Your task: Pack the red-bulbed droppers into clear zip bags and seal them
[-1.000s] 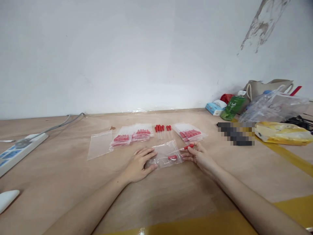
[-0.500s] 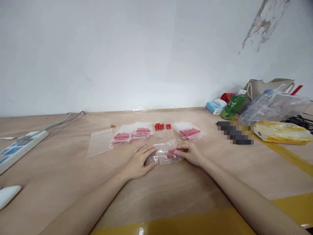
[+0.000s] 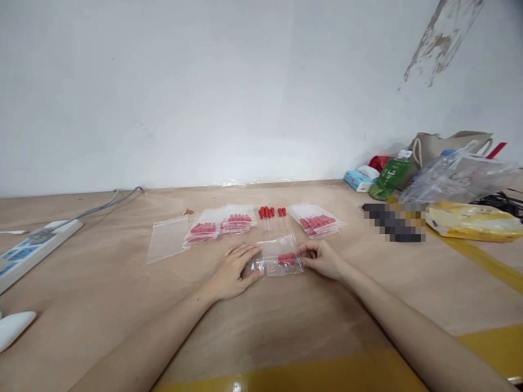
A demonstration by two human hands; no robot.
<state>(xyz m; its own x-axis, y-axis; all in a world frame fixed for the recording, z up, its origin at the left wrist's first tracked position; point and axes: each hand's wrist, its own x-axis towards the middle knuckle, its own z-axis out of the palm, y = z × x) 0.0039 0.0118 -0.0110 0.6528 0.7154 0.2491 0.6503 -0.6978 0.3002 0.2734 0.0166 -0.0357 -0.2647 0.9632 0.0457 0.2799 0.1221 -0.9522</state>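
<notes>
A small clear zip bag (image 3: pixel 274 251) lies on the wooden table (image 3: pixel 286 316) between my hands, with two red-bulbed droppers (image 3: pixel 286 258) inside. My left hand (image 3: pixel 232 270) rests flat on the bag's left end, fingers spread. My right hand (image 3: pixel 322 258) pinches the bag's right edge beside the red bulbs. Just behind the bag lie several loose red-bulbed droppers (image 3: pixel 271 213). Filled bags of droppers (image 3: pixel 220 224) lie to the left, another filled bag (image 3: pixel 316 221) to the right, and an empty clear bag (image 3: pixel 167 238) sits further left.
A white power strip (image 3: pixel 28 247) with its cable lies at the far left, and a white object (image 3: pixel 14 329) sits at the left edge. At the right stand a green bottle (image 3: pixel 390 178), a tissue pack (image 3: pixel 357 179), plastic bags (image 3: pixel 461 175) and a yellow packet (image 3: pixel 469 222).
My right hand carried a red-bulbed dropper from outside the bag's right end into the bag. Two bulbs now lie inside, and the hand pinches the bag's edge. My left hand stayed put.
</notes>
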